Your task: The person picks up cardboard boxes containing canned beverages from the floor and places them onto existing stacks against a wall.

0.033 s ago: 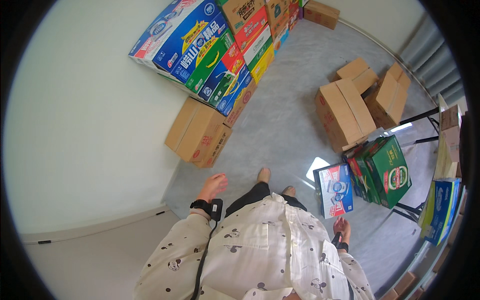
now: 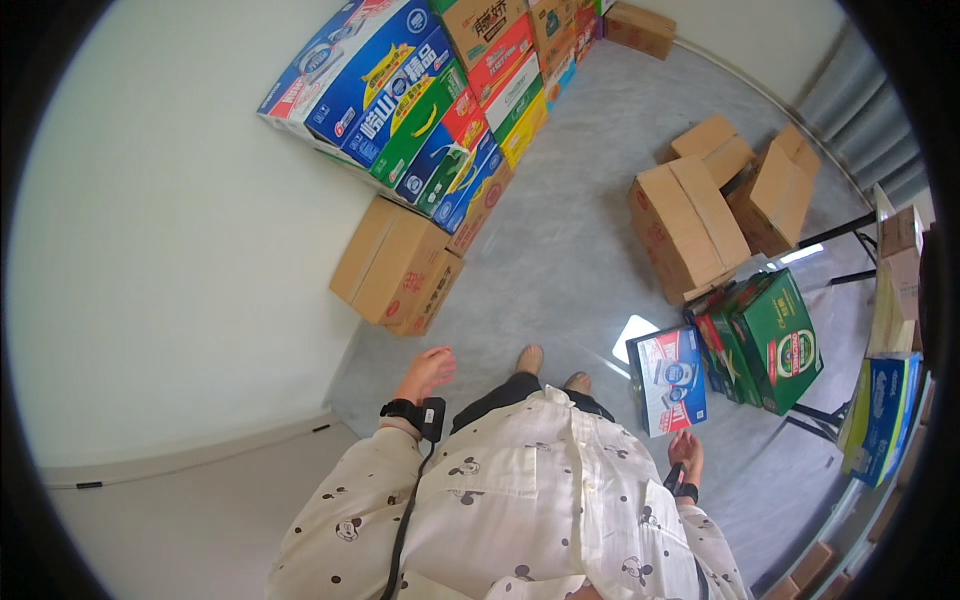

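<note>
My left hand hangs at my left side with its fingers loosely out and nothing in it. Nearest to it, against the wall, stands a brown carton on another brown carton. At my right side hangs my right hand, fingers loosely bent, with no object visible in it. In the picture it comes close to the lower edge of a blue, white and red printed box; whether they touch, I cannot tell. Beside that box is a green carton. A black band with a small device sits on each wrist.
A tall stack of colourful cartons lines the left wall. Several brown cartons stand on the grey floor ahead right. A blue and yellow package lies by the table at the far right. Another brown carton stands at the back.
</note>
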A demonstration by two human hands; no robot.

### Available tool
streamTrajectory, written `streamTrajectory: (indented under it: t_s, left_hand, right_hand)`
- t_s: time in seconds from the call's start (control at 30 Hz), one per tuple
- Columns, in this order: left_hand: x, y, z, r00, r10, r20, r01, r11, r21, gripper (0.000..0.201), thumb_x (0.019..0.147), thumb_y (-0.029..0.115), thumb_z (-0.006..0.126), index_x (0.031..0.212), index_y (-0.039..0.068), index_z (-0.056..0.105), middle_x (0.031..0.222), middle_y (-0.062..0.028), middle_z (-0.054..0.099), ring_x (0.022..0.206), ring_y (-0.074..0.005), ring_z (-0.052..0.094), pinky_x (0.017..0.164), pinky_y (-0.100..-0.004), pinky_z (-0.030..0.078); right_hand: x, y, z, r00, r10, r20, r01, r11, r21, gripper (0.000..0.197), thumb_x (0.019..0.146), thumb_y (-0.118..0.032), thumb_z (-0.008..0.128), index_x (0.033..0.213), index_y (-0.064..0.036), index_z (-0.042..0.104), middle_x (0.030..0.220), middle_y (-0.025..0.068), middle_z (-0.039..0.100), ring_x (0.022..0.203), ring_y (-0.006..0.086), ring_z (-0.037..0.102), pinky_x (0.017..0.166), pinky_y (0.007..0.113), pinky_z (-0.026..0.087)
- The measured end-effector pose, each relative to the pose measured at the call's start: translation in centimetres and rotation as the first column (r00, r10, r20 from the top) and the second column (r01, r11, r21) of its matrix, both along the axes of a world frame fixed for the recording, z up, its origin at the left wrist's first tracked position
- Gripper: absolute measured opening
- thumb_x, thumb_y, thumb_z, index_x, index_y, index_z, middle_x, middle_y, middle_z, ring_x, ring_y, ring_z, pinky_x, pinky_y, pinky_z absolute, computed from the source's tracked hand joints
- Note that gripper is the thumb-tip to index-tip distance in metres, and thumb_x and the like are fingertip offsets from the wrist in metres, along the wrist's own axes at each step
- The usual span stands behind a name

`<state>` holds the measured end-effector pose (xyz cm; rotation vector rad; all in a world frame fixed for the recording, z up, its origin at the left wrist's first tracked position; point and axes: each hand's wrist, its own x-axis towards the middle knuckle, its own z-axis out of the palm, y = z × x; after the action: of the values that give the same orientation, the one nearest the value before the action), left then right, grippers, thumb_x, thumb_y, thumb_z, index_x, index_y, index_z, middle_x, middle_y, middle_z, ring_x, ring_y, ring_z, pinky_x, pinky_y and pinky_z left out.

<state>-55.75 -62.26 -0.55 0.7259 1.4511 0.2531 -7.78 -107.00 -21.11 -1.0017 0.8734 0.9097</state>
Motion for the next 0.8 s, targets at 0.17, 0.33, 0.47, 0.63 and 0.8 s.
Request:
streamTrajectory:
  t_s: [0.17, 0.33, 0.47, 0.63, 0.8]
  left_hand:
    - [-0.4, -0.3, -0.2, 0.999, -0.038, 0.01, 0.039, 0.999, -0.018, 0.04, 0.086, 0.027, 0.053, 0.118, 0.002, 0.048, 0.111, -0.0117, 0.054, 0.099, -0.0235, 0.055, 0.081, -0.0356, 0.046]
    - [-0.3, -0.3, 1.9, 0.996, -0.072, 0.054, 0.063, 0.988, 0.141, 0.041, 0.086, 0.026, 0.054, 0.119, 0.002, 0.047, 0.11, -0.0107, 0.055, 0.1, -0.0235, 0.055, 0.08, -0.0359, 0.046]
    - [-3.3, -1.8, 0.0, 0.994, -0.08, 0.077, 0.072, 0.993, 0.093, 0.041, 0.086, 0.025, 0.053, 0.12, 0.002, 0.046, 0.111, -0.0107, 0.054, 0.102, -0.0235, 0.054, 0.081, -0.0364, 0.046]
    - [-5.2, -3.2, -0.6, 0.999, -0.017, 0.047, 0.017, 1.0, 0.01, 0.043, 0.087, 0.024, 0.052, 0.122, 0.003, 0.044, 0.114, -0.0122, 0.052, 0.104, -0.0246, 0.052, 0.083, -0.0379, 0.045]
    - [-6.2, -4.0, -0.6, 0.998, -0.015, 0.063, 0.014, 1.0, 0.016, 0.042, 0.087, 0.024, 0.052, 0.121, 0.002, 0.045, 0.114, -0.0127, 0.052, 0.103, -0.025, 0.053, 0.083, -0.0374, 0.045]
  right_hand:
    - [-0.8, 6.6, 6.8, 0.994, 0.102, 0.032, -0.104, 0.991, 0.08, 0.02, 0.086, -0.017, 0.051, 0.103, -0.0071, 0.057, 0.099, 0.0011, 0.058, 0.095, 0.0177, 0.057, 0.078, 0.03, 0.047]
    - [-3.8, 5.7, 5.9, 0.985, 0.15, 0.086, -0.161, 0.976, 0.143, 0.021, 0.086, -0.019, 0.051, 0.103, -0.0072, 0.056, 0.098, 0.0026, 0.058, 0.093, 0.0178, 0.058, 0.071, 0.03, 0.05]
    - [-4.8, 6.2, 6.2, 0.992, 0.126, 0.03, -0.128, 0.986, 0.109, 0.02, 0.087, -0.021, 0.05, 0.099, -0.0056, 0.054, 0.097, 0.0041, 0.059, 0.091, 0.0195, 0.059, 0.069, 0.031, 0.05]
    - [-5.9, 6.5, 7.1, 0.995, 0.094, -0.02, -0.092, 0.992, 0.088, 0.02, 0.088, -0.022, 0.048, 0.098, -0.0051, 0.054, 0.096, 0.004, 0.058, 0.092, 0.0199, 0.059, 0.068, 0.032, 0.05]
    - [-6.4, 5.6, 6.5, 0.994, 0.106, -0.014, -0.105, 0.993, 0.048, 0.018, 0.087, -0.021, 0.05, 0.097, -0.0061, 0.054, 0.096, 0.0035, 0.058, 0.093, 0.0192, 0.058, 0.069, 0.032, 0.049]
